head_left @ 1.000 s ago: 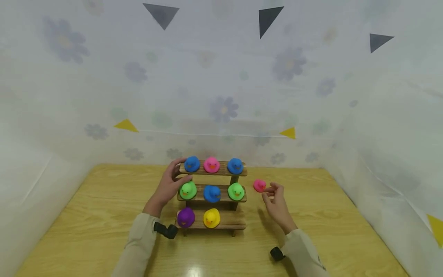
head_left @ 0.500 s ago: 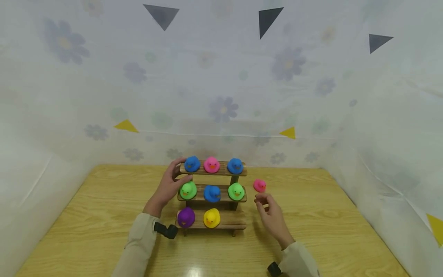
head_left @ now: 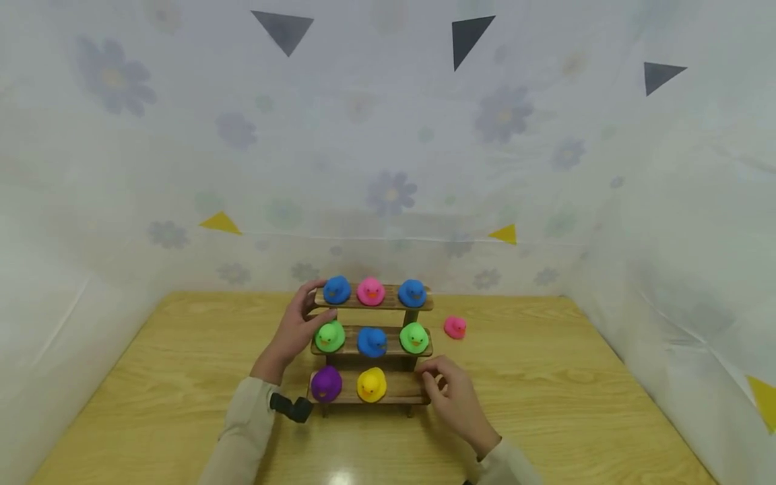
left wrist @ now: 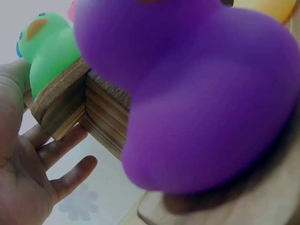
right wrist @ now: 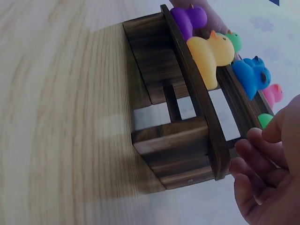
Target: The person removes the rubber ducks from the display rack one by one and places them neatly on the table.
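A three-tier wooden display stand (head_left: 397,389) bears several rubber ducks. My left hand (head_left: 295,333) holds the stand's left side, thumb by the left green duck (head_left: 329,336) and fingers reaching behind the shelf end. At the right end of the bottom shelf is my right hand (head_left: 455,397), fingers loosely bent, fingertips right at the shelf's edge and nothing between them. A purple duck (head_left: 326,383) and a yellow duck (head_left: 372,384) sit on that bottom shelf. Close up in the left wrist view, the purple duck (left wrist: 201,108) hides part of the stand.
One pink duck (head_left: 455,327) lies on the wooden table (head_left: 545,377), right of the stand. Blue and pink ducks line the top shelf (head_left: 392,301). Behind the table hangs a pale flowered sheet (head_left: 388,155), with further sheeting at both sides.
My right hand has drawn away from the pink duck on the table, moving left and nearer to me, to the bottom shelf's right end. My left hand stays at the stand.
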A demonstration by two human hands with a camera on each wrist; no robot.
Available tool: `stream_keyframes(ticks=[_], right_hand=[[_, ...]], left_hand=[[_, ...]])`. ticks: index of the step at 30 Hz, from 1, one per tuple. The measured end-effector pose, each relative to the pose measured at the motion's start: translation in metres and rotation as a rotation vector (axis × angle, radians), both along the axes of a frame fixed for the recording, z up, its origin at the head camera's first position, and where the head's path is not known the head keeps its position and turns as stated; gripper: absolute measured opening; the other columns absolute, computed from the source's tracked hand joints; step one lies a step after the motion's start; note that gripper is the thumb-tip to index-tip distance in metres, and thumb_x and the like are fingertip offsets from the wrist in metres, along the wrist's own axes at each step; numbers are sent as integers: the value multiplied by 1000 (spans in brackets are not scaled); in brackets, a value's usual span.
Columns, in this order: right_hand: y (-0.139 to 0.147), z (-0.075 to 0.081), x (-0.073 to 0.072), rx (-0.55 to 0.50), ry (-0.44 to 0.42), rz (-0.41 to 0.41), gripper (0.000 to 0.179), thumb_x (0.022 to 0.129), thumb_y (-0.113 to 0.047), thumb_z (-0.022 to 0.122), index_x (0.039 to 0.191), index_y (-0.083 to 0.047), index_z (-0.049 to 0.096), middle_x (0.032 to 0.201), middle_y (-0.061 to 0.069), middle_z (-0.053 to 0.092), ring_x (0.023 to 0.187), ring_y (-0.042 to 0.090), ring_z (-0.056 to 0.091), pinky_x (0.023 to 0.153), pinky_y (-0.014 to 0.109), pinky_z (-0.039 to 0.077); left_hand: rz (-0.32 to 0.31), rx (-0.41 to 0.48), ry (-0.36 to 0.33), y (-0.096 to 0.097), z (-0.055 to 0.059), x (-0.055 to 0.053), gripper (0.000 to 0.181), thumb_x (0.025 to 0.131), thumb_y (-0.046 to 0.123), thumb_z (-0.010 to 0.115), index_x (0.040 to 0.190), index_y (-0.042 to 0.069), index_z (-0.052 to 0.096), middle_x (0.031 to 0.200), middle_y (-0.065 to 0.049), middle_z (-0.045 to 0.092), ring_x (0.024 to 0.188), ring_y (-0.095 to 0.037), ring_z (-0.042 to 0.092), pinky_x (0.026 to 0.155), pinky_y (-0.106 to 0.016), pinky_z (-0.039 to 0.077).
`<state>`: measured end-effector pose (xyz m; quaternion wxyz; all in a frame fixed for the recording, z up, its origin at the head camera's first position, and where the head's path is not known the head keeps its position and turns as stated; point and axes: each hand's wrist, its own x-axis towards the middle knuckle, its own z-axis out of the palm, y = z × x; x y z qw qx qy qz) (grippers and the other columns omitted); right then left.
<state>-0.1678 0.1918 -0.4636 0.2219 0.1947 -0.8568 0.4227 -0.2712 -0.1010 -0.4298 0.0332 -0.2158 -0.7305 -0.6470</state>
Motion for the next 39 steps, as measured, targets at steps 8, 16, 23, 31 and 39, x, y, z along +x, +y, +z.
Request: stream_keyframes(ticks=[8, 16, 23, 31, 39], right_hand=[[-10, 2, 2, 23, -17, 110, 17, 88, 2, 64, 102, -6, 70, 94, 0, 68, 72, 1, 51, 58, 20, 48], [-18, -1, 3, 60, 7, 216, 28, 85, -3, 71, 112, -4, 66, 107, 5, 66, 86, 13, 59, 74, 26, 52], [-29, 3, 3, 184, 16, 213, 41, 85, -24, 75, 120, -10, 62, 118, -1, 63, 107, 15, 57, 89, 34, 50], [-36, 5, 5, 215, 36, 194, 45, 78, -24, 81, 117, -12, 62, 114, -2, 64, 104, 14, 55, 88, 34, 48], [-46, -1, 3, 233, 43, 176, 43, 81, -29, 78, 118, -14, 62, 113, -5, 66, 91, 10, 51, 79, 25, 42]], left_hand=[[-6, -4, 21, -1, -2, -3, 56, 94, 9, 62, 144, 13, 36, 139, -20, 47, 114, -36, 51, 88, -43, 47], [15, -15, 39, 2, -5, -1, 58, 92, 9, 65, 143, 13, 38, 137, -18, 50, 107, -20, 53, 98, -49, 42], [26, -5, 58, 1, -5, -3, 59, 91, 7, 66, 143, 13, 39, 137, -16, 50, 104, -9, 54, 96, -37, 45], [22, -14, 58, -1, -6, -3, 59, 92, 8, 65, 144, 11, 38, 141, -15, 46, 105, -8, 54, 95, -32, 46], [31, -17, 53, 0, -6, -4, 59, 92, 8, 65, 143, 12, 38, 138, -17, 49, 104, -7, 55, 98, -41, 46]])
